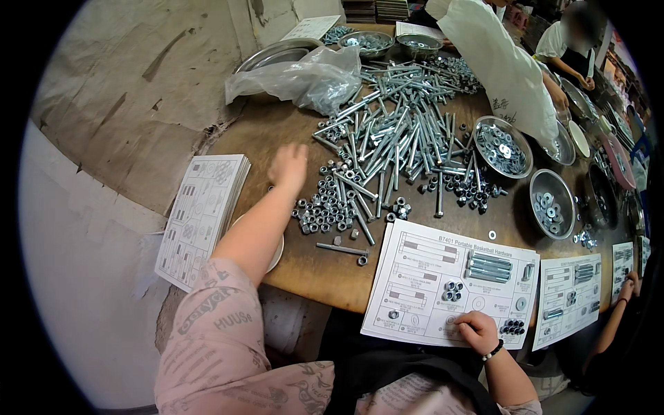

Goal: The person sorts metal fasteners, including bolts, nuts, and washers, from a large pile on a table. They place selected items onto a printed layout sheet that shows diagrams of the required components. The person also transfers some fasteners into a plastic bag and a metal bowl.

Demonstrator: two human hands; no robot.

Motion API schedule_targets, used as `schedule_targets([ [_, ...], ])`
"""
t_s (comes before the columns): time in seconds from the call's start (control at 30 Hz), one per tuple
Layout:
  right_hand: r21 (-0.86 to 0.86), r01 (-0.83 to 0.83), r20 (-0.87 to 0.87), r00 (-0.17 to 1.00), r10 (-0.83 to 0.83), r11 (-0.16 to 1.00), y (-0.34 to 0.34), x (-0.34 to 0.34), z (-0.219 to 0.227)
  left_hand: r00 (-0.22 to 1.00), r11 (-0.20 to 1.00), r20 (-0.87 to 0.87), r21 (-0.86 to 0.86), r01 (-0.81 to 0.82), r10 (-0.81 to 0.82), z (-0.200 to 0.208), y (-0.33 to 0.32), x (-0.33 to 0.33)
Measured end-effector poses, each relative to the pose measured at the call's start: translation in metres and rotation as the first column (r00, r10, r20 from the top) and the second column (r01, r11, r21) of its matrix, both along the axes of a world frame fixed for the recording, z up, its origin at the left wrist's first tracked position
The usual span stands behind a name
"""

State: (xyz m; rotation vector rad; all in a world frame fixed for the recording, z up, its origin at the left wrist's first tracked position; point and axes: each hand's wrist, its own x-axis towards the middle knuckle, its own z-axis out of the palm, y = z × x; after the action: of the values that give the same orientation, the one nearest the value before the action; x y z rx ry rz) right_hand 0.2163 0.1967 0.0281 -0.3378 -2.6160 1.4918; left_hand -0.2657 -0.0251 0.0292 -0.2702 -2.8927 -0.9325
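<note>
My left hand (288,168) is stretched over the table to the left of the nut pile; its fingers are smeared by motion. Beside it lie loose hex nuts (324,211) and a big heap of long bolts (394,131). My right hand (477,330), with a beaded bracelet at the wrist, rests on the lower part of a printed card (429,325). Its fingers are curled together, and what they may hold is hidden. On the card sit a row of bolts (490,266), a cluster of nuts (453,291), a washer (521,303) and several dark nuts (512,326).
A stack of printed sheets (200,214) lies at the left. My left forearm partly covers a round dish (278,257). Metal bowls of washers (503,146) stand at the right, near a white sack (494,69). A plastic bag (311,79) lies at the back. Other people work on the right.
</note>
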Motion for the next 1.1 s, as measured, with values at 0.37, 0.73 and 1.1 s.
schedule_targets([
  [0.37, -0.012, -0.044, -0.028, 0.999, 0.044, 0.999, 0.002, 0.000, 0.001, 0.880, 0.915, 0.249, -0.131, -0.382, 0.404, -0.028, -0.010, 0.014],
  [0.73, -0.022, -0.076, -0.036, 0.997, 0.075, 0.997, 0.003, 0.001, -0.001, 0.992, 0.967, 0.109, 0.252, 0.035, -0.065, -0.032, 0.010, 0.088],
  [1.1, 0.013, -0.079, -0.024, 0.997, 0.080, 0.997, 0.001, 0.002, 0.002, 0.970, 0.991, -0.206, -0.013, -0.133, 0.128, -0.045, 0.001, 0.150],
])
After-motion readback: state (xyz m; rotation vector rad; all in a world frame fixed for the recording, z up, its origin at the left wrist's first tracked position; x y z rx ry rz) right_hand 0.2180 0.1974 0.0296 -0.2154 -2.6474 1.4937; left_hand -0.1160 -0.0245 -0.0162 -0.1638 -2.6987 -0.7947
